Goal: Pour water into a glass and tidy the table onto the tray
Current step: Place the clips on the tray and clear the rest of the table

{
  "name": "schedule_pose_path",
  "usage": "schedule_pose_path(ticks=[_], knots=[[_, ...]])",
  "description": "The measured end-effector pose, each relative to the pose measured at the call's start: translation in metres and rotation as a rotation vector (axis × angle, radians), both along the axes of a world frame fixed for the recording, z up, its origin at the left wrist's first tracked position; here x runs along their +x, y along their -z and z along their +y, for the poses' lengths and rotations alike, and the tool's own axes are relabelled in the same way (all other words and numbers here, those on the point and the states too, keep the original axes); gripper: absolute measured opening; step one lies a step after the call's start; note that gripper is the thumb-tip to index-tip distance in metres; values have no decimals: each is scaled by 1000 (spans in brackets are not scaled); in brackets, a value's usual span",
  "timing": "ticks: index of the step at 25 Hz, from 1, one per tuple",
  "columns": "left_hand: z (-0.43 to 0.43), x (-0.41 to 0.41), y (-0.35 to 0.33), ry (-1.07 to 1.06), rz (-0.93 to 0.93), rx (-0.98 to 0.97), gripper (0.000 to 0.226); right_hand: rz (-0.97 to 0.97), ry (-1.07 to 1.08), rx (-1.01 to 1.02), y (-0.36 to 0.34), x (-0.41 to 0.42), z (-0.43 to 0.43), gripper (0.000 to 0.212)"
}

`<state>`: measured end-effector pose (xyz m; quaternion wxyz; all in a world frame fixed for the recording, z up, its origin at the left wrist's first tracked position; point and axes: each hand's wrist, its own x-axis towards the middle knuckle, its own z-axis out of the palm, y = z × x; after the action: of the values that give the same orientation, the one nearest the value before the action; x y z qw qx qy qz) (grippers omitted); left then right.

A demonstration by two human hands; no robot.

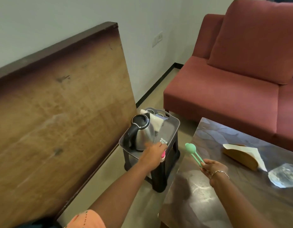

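Left grip (153, 155), clasping a pink utensil (163, 154) at the tray (175, 122) rim, may drop it short; right grip (211, 168) clasps a green utensil (190, 148).

Left grip (153, 153) and right grip (211, 167) curl closed (arms outstretched).

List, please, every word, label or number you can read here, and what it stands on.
No text can be read.
Packet near the left hand, on the tray: dark print, too blurred to read.
Kettle: no legible brand.
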<state>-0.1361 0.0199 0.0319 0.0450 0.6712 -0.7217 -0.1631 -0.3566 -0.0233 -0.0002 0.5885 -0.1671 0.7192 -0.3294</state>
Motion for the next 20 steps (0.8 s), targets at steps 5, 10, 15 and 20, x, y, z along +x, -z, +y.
schedule_pose_path(ticks=[5,10,15,20], knots=[[-33,17,7,31,-29,-5,22,163,-40,-96,-2,21,-31,29],[-71,18,23,-26,-23,20,25,367,-125,-142,-3,34,-66,13],[-121,28,56,15,-45,37,35,643,-327,-188,4,52,-109,14],[-164,28,90,32,-71,51,39,858,-518,-260,27,75,-162,22]])
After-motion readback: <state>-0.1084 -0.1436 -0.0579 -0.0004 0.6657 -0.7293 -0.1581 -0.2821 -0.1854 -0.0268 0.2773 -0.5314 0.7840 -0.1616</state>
